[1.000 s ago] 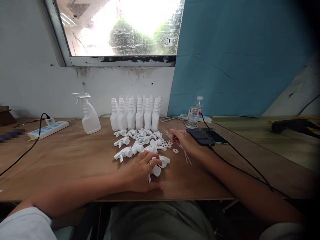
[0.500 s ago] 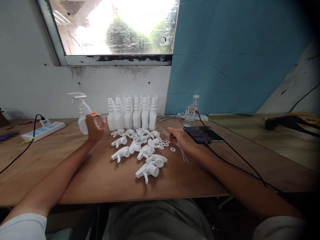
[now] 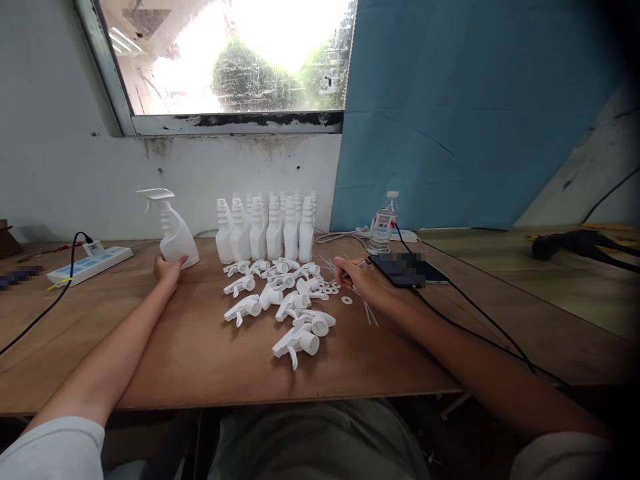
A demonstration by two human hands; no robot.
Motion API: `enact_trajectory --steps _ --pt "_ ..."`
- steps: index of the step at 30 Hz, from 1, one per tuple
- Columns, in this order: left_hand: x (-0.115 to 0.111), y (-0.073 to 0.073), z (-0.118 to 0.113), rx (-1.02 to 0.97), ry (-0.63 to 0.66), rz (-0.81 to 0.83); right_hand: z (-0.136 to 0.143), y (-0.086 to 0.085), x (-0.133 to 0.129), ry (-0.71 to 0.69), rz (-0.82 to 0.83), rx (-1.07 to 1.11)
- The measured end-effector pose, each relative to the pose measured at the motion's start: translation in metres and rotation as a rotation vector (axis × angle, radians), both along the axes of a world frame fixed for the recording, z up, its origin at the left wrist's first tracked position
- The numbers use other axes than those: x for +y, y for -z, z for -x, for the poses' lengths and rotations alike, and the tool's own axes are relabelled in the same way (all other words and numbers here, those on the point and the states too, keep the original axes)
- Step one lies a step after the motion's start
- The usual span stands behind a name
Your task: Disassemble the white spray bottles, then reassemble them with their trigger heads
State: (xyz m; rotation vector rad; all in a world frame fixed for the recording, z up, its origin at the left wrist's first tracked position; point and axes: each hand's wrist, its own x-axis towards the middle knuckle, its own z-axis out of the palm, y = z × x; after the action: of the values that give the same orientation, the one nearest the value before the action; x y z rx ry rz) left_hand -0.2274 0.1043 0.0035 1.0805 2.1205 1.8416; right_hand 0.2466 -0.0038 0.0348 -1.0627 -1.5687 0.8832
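My left hand (image 3: 169,268) is closed around the lower part of a white spray bottle (image 3: 179,237) with its trigger head on. The bottle stands upright at the left. Over by the phone, my right hand (image 3: 356,276) rests on the table with its fingers curled; what they hold, if anything, I cannot make out. Thin white dip tubes (image 3: 369,313) lie beside and under that hand, and small white ring washers (image 3: 347,301) lie to its left. Several loose white trigger sprayers (image 3: 296,343) are spread over the middle of the table.
Behind the sprayers stand rows of open white bottles (image 3: 274,230). A clear water bottle (image 3: 383,227) and a dark phone (image 3: 397,271) with a cable are at the right. A power strip (image 3: 90,265) lies at the far left. The wall and window are behind.
My left hand has come down from beside the spray bottle and now grips its lower part. The bottle's body is more fully in view. My right hand stays in place.
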Motion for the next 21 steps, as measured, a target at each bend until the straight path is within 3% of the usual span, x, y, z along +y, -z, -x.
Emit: enact_trajectory --steps 5,10,15,21 --pt "-0.001 0.001 -0.002 0.026 -0.023 -0.053 0.002 0.003 0.003 -0.028 0.02 0.08" --pt "-0.012 -0.016 -0.009 0.198 -0.059 -0.304 0.003 -0.002 -0.001 -0.091 0.102 0.17" --pt "-0.024 -0.041 -0.025 0.427 0.108 -0.474 0.002 -0.003 -0.001 -0.104 0.173 0.183" --pt "-0.045 -0.052 -0.075 0.91 0.347 -0.754 0.003 -0.001 0.001 -0.331 0.28 0.318"
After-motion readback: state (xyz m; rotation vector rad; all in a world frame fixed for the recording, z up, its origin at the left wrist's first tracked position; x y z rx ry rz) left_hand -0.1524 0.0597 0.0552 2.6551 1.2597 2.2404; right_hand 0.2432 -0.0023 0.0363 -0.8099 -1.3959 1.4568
